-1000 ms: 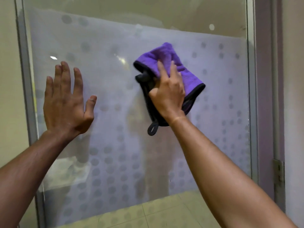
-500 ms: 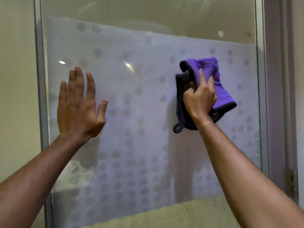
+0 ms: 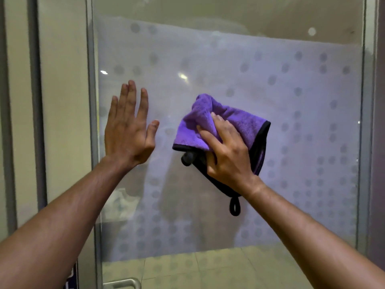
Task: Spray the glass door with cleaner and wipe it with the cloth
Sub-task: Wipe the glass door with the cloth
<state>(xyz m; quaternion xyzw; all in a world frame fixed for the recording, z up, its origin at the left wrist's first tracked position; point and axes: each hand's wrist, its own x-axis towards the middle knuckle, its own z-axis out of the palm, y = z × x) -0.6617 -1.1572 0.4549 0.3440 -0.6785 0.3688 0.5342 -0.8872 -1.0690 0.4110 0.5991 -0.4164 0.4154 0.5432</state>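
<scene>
The glass door (image 3: 291, 90) fills the view, with a frosted band printed with grey dots. My right hand (image 3: 227, 155) presses a purple cloth (image 3: 239, 122) with black edging flat against the middle of the pane; a black loop hangs from the cloth's lower edge. My left hand (image 3: 129, 130) lies flat on the glass near the door's left edge, fingers spread and pointing up, holding nothing. No spray bottle is in view.
A grey metal frame (image 3: 92, 142) runs down the door's left side, and another frame strip (image 3: 368, 122) stands at the right. A metal door handle (image 3: 123, 283) shows at the bottom left. Beige wall panels lie to the left.
My right hand has swept the cloth from the right side of the pane down and leftward toward the middle. The view has shifted left, so my left hand now sits nearer the centre.
</scene>
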